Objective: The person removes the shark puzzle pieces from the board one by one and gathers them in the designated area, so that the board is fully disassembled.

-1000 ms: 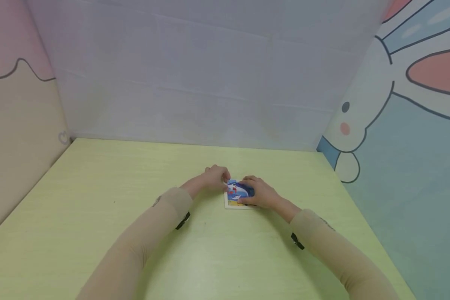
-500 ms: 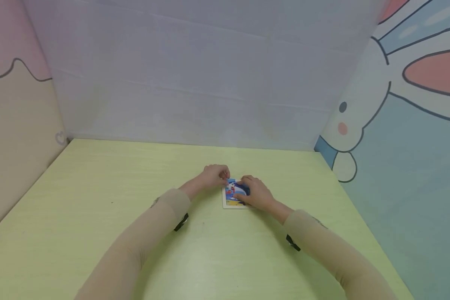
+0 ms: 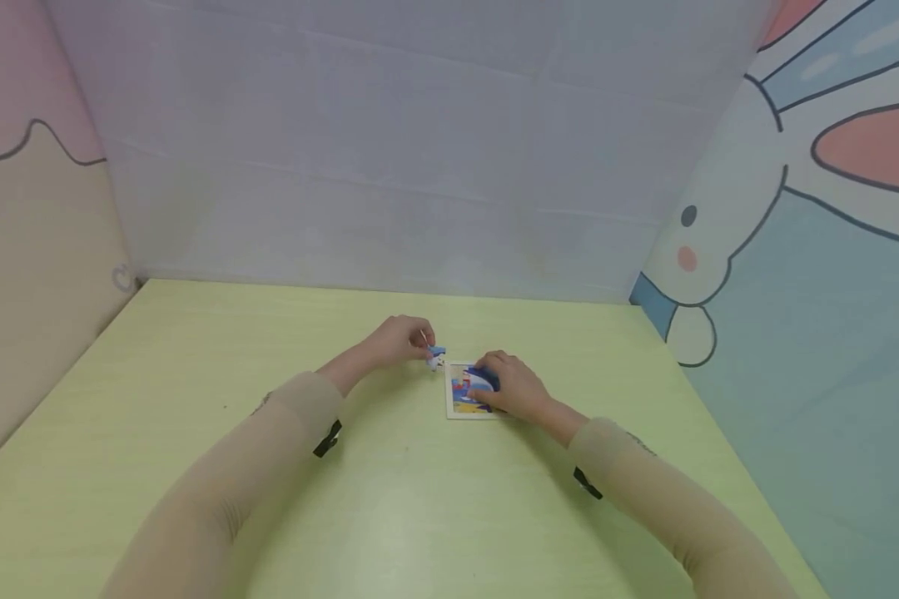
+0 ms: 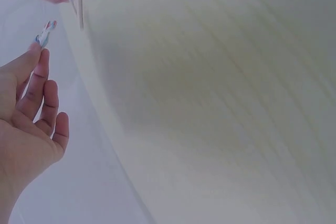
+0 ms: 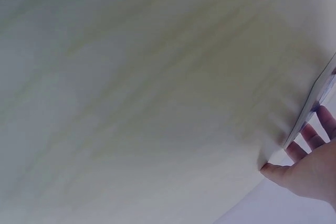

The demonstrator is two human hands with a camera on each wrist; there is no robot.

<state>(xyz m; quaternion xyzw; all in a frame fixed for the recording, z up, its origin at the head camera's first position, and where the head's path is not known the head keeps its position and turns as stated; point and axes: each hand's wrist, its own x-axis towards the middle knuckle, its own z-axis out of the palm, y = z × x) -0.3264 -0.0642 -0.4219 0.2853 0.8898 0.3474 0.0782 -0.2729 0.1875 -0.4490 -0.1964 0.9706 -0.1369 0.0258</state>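
A small jigsaw puzzle (image 3: pixel 462 407) with a colourful sea picture and a white border lies flat on the table. Between thumb and index finger, my left hand (image 3: pixel 400 341) pinches a jigsaw piece (image 3: pixel 436 358), just off the puzzle's upper left corner. In the left wrist view this piece (image 4: pixel 45 34) is seen almost edge-on, and the other fingers are loosely bent. Spread over the right part of the puzzle, my right hand (image 3: pixel 519 388) rests with thumb and fingers apart and hides that side. The right wrist view shows its fingertips along the puzzle's edge (image 5: pixel 314 97).
The pale yellow-green table (image 3: pixel 389 516) reaches to a plain whitish back wall (image 3: pixel 389 166). A side panel with a cartoon rabbit (image 3: pixel 704 241) stands at the right, a pink and beige panel (image 3: pixel 37 249) at the left.
My left hand has moved left, away from the puzzle, with the jigsaw piece lifted out of its upper left corner. A pale gap shows there. The right hand has shifted slightly left on the puzzle.
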